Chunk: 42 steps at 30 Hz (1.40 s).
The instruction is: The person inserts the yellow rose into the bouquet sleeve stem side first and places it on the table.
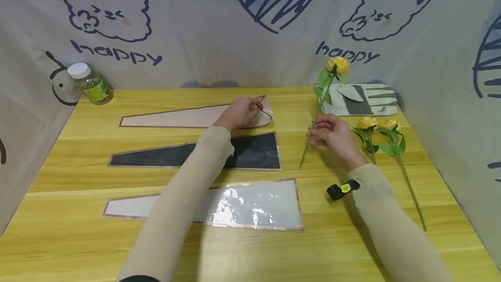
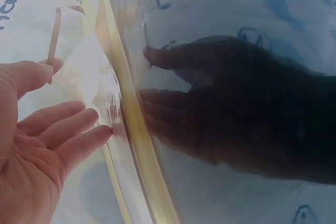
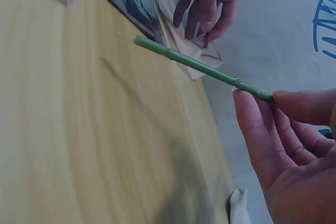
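Note:
My left hand (image 1: 243, 113) pinches the brown-edged lip of the pink flower sleeve (image 1: 172, 119) at its wide right end. In the left wrist view, thumb and forefinger hold that lip (image 2: 54, 43) up, while the other fingers stretch over the sleeve. My right hand (image 1: 334, 136) pinches a yellow artificial rose (image 1: 337, 66) by its green stem (image 3: 199, 65). The bloom points up and away, and the stem's lower end hangs over the table to the right of the sleeves. Nearest to my left forearm lie a black sleeve (image 1: 254, 151) and a clear whitish sleeve (image 1: 270, 206).
Two more yellow roses (image 1: 367, 123) (image 1: 391, 126) lie at the right. Behind them is a grey-and-white glove (image 1: 377, 99) by the back wall. A white-lidded jar (image 1: 91, 86) leans in the back left corner. Cloth walls with drawings enclose the wooden table (image 1: 70, 238).

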Each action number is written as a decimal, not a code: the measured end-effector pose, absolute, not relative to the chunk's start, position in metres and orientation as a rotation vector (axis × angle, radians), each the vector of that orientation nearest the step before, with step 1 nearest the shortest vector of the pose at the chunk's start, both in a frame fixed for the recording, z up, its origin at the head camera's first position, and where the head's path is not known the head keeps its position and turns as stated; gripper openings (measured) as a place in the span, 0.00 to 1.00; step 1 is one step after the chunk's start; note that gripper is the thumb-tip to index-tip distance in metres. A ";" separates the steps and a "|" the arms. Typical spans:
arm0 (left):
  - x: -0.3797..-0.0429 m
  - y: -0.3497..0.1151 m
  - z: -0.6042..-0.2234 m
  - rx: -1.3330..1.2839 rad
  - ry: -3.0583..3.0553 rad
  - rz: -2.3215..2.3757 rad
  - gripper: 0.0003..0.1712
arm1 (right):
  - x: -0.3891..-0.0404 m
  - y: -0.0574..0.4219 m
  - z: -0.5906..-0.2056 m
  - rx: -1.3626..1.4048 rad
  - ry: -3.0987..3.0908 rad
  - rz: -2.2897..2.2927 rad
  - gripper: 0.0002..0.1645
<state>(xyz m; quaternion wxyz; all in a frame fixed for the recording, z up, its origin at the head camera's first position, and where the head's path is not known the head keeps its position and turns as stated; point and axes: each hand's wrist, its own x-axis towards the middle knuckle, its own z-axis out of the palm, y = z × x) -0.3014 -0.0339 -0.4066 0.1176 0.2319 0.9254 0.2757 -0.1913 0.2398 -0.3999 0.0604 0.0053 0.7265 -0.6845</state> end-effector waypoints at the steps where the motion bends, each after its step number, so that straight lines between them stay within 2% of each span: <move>1: -0.301 -0.034 -0.407 0.679 2.709 0.803 0.13 | -0.193 0.239 -0.400 0.011 2.191 -2.090 0.15; 8: -0.300 -0.035 -0.407 0.678 2.714 0.793 0.13 | -0.204 0.232 -0.399 -0.021 2.183 -2.193 0.10; 15: -0.302 -0.035 -0.407 0.696 2.704 0.821 0.13 | -0.218 0.224 -0.396 -0.043 2.169 -2.275 0.12; 19: -0.302 -0.036 -0.407 0.698 2.700 0.820 0.13 | -0.225 0.218 -0.397 -0.012 2.157 -2.322 0.14; 34: -0.301 -0.035 -0.408 0.693 2.699 0.830 0.13 | -0.243 0.209 -0.401 0.028 1.998 -2.607 0.06; 42: -0.301 -0.037 -0.407 0.702 2.681 0.837 0.14 | -0.253 0.206 -0.402 0.141 1.973 -2.717 0.06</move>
